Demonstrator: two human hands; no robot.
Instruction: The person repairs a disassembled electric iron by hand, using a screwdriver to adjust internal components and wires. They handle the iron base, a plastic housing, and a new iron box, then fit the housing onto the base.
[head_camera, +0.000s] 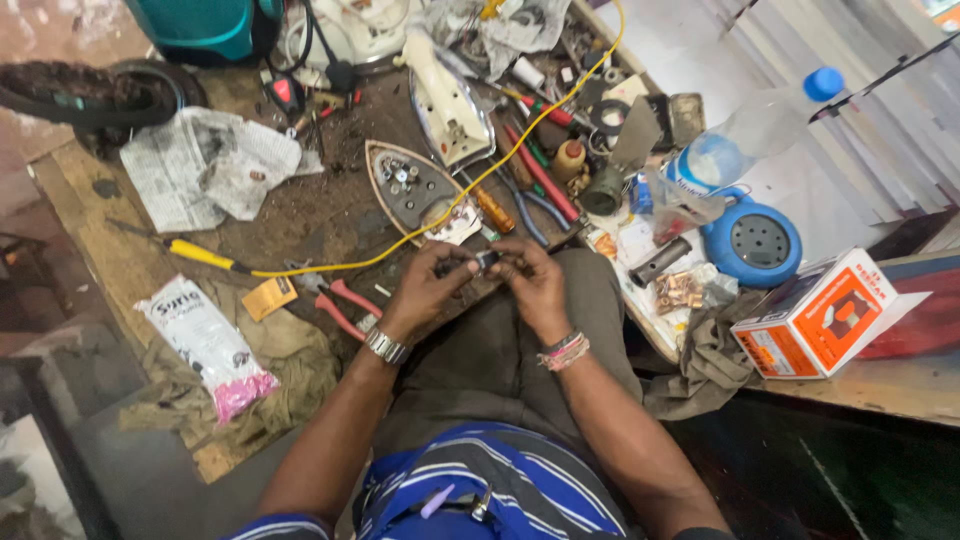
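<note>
My left hand (428, 287) and my right hand (531, 277) meet over my lap, both pinching a small dark part (484, 262) between their fingertips. A metal watch sits on my left wrist and coloured bands on my right. Just beyond the hands lies an opened clothes iron base (412, 190) with its inner parts showing, and its white upper shell (447, 103) rests behind it. A yellow wire (470, 190) runs across the bench past the iron.
Red-handled pliers (340, 300), a yellow-handled screwdriver (200, 254) and crumpled newspaper (205, 165) lie left. Right are a plastic bottle (745, 135), a blue round device (752, 243), an orange-white box (825, 315) and several screwdrivers (540, 170).
</note>
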